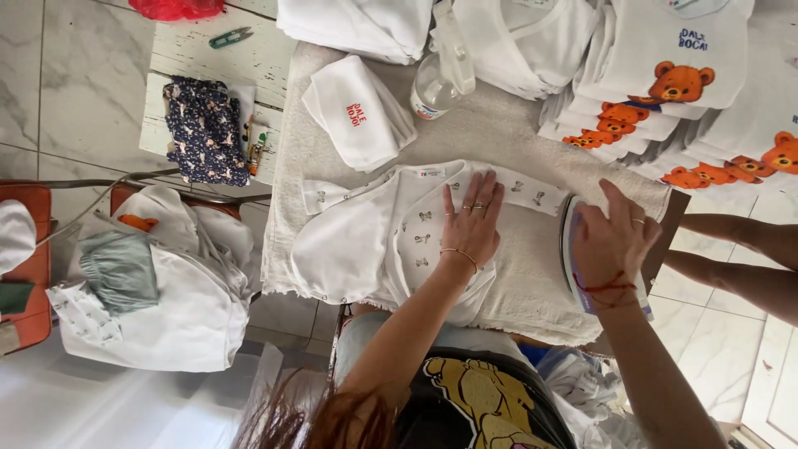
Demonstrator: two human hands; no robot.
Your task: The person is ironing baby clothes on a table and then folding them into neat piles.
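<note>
Fingers: left hand [472, 218] flat, spread on white baby garment [391, 237]; right hand [611, 245] gripping iron [573, 249].
Done: folded stacks [648, 83], frame's upper right.
Left: this garment still unfolded.

The left hand [472, 218] lies flat, fingers spread, on a small white baby garment [391, 237] with a tiny printed pattern and snap buttons, spread over a beige towel [532, 283] on the ironing surface. The right hand [611, 241] grips an iron [573, 249] standing just beside the garment's right edge. Beyond them — a folded white cloth [359, 112], a clear spray bottle [439, 79] and stacks of white bodysuits with orange bear prints [657, 100]. At left, a heap of white clothes [166, 291] fills a chair.
</note>
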